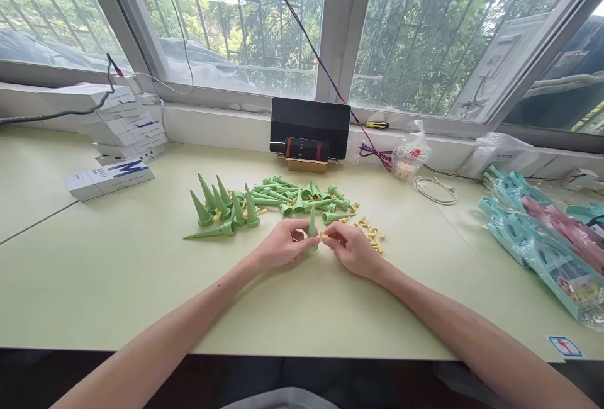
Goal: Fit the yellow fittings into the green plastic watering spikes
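My left hand (286,243) grips a green plastic spike (312,226) that stands upright on the table, pointed end up. In my right hand (352,248), thumb and forefinger pinch a small yellow plastic valve (323,236) against the spike's side. Just beyond the hands lies a pile of loose green spikes (295,194). Left of it, several spikes stand upright in a group (225,200), some with yellow pieces at their sides, and one lies flat (210,231) before them. Loose yellow valves (371,233) are scattered right of my right hand.
A tablet (310,121) and a phone (306,148) lean on a cardboard stand at the back. White boxes (111,179) are stacked at left. A plastic cup in a bag (406,157), a white cable (434,190) and bagged teal plastic items (542,239) occupy the right side.
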Tool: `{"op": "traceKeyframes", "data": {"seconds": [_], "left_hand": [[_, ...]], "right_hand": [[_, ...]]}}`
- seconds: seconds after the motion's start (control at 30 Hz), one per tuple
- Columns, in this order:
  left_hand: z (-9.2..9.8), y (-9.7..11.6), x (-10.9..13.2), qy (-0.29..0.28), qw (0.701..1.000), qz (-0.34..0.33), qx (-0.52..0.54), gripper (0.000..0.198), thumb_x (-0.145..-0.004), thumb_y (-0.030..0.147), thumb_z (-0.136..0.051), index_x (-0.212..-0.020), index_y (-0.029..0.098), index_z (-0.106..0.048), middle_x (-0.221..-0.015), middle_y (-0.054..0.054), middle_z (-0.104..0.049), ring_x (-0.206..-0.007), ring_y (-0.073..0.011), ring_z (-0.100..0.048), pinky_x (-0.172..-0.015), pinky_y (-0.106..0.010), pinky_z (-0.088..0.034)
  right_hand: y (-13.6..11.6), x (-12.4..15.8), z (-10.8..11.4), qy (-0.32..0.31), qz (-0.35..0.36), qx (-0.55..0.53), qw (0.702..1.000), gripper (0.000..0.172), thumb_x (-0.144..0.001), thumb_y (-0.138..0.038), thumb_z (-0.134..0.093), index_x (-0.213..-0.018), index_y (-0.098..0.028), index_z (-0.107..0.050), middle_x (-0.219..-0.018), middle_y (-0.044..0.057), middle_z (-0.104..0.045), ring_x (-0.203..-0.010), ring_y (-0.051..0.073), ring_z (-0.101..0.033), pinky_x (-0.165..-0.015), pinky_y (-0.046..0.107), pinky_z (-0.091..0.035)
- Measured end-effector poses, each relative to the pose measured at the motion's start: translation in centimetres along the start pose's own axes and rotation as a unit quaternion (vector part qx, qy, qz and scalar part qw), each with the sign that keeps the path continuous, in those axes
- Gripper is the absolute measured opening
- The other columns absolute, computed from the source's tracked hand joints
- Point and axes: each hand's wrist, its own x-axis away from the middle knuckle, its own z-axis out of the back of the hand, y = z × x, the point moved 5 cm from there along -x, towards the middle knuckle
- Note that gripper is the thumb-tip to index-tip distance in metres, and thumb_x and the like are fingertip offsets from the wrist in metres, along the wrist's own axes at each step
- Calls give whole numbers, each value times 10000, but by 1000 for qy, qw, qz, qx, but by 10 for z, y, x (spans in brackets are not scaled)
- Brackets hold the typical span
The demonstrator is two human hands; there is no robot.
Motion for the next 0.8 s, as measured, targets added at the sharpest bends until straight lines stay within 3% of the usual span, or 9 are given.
{"op": "traceKeyframes", "data": {"seconds": [0.33,0.57,0.8], "left_hand": [[-1,4,0,7,1000,-14,-9,285,-826,434,-626,-867,156,-676,-580,32,-487,-466,-69,-388,-442,-190,-315],[-2,4,-1,18,999,-33,31,285,-815,426,-636,-899,156,-664,-722,6,-559,-541,-75,-386,-515,-207,-316],[-2,4,-1,13,999,-24,43,260,-811,393,-634,-888,146,-666,-639,25,-485,-535,-73,-360,-509,-201,-309]], "right_hand": [[1,1,0,-12,6,20,1000,190,-944,-273,-491,-797,-184,-572,-660,-8,-546,-569,118,-407,-543,244,-327],[1,1,-1,-14,11,13,1000,191,-946,-255,-481,-783,-184,-551,-651,-18,-510,-570,114,-396,-547,243,-319],[0,1,-1,-19,8,9,1000,217,-952,-282,-469,-773,-186,-545,-650,-14,-509,-571,118,-401,-549,247,-324]]}}
